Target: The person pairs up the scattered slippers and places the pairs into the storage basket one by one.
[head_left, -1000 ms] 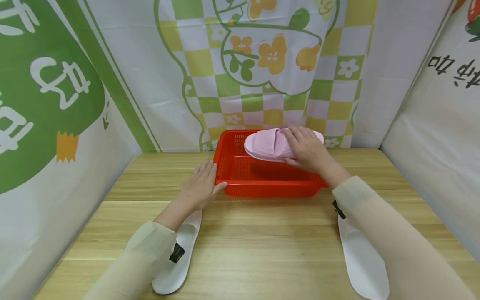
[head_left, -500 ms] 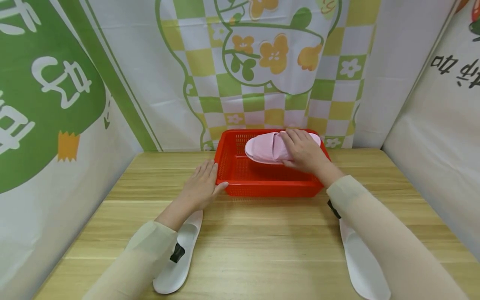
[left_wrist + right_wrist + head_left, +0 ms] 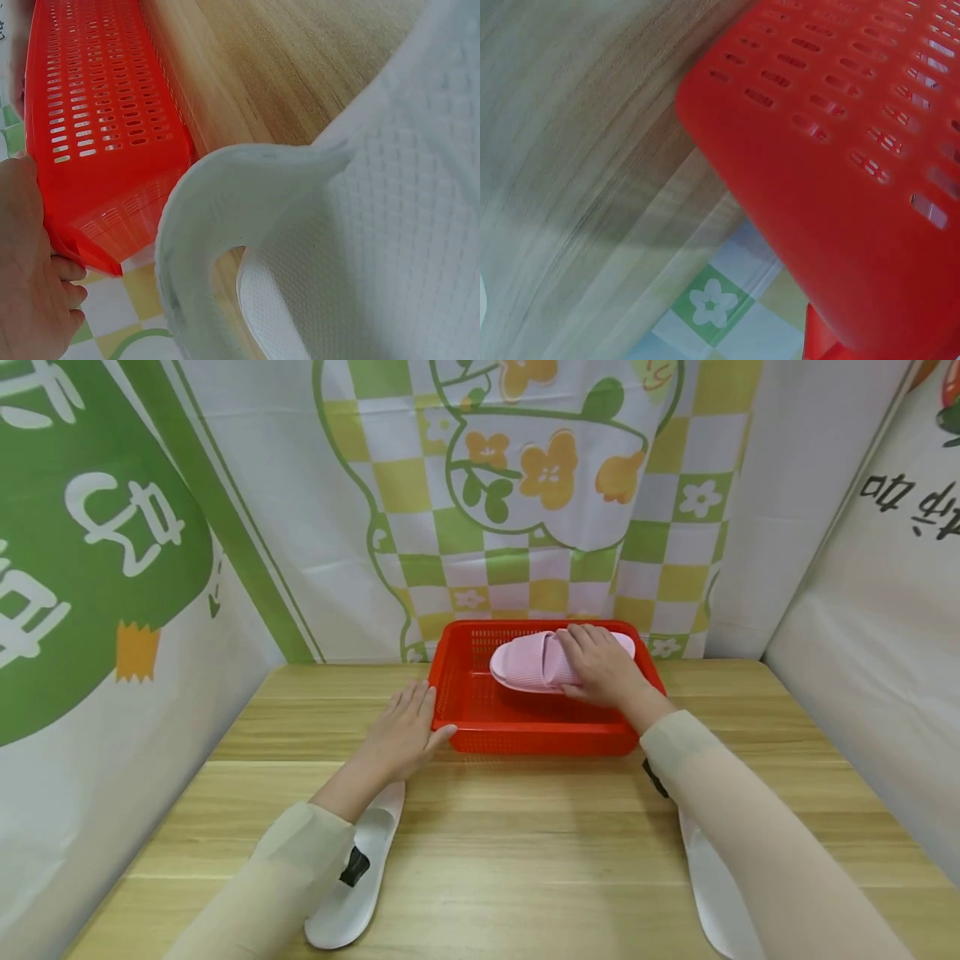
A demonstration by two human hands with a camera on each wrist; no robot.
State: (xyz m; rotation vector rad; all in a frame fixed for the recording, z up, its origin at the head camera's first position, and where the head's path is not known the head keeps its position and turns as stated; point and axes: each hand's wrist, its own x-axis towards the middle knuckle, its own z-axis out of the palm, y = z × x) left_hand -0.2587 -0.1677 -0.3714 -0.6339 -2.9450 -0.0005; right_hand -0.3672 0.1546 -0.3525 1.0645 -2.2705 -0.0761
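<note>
My right hand (image 3: 600,667) grips a pink slipper (image 3: 522,662) by its heel half, thumb on the near side, fingers over the top. The slipper lies sideways within the outline of the red plastic basket (image 3: 540,737), toe to the left. My left hand (image 3: 401,731) rests against the basket's left rim, fingers straight and thumb spread over the near corner. In the left wrist view, that hand (image 3: 34,270) shows beside the basket's end wall. The right wrist view holds only the basket's outer wall (image 3: 817,202); the hand and slipper are hidden there.
A white slipper (image 3: 341,914) lies on the wooden table (image 3: 525,860) under my left forearm. Another white slipper (image 3: 712,885) lies partly hidden under my right forearm. A checkered cloth wall (image 3: 540,560) stands close behind the basket, with printed walls on both sides.
My right hand has moved slightly down and to the left, bringing the pink slipper lower into the basket. My left hand has stayed at the basket's left side.
</note>
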